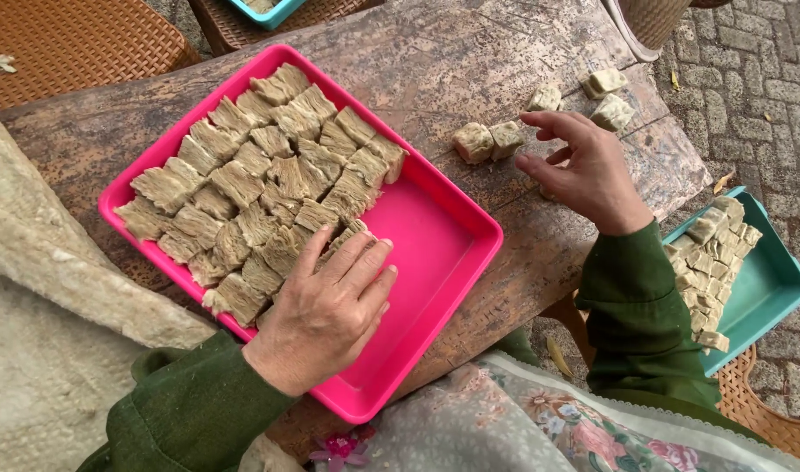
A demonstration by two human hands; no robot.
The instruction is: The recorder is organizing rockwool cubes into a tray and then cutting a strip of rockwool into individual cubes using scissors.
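Left hand [326, 310] lies flat; right hand [584, 170] hovers, fingers [553, 122] curled.

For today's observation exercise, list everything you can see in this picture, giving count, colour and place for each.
pink tray: one, bright pink, centre of table
packed blocks: many, tan, fibrous, filling the pink tray's left part
loose blocks: five, tan, on the table beyond the right hand
wooden table: one, weathered brown
teal tray: one, right, on a wicker seat, holding more blocks
second teal tray: one, top edge, partly seen
wicker seats: brown, top left
woolly cloth: cream, left
floral apron: bottom
left hand: flat on the packed blocks
right hand: fingers curled, near the loose blocks
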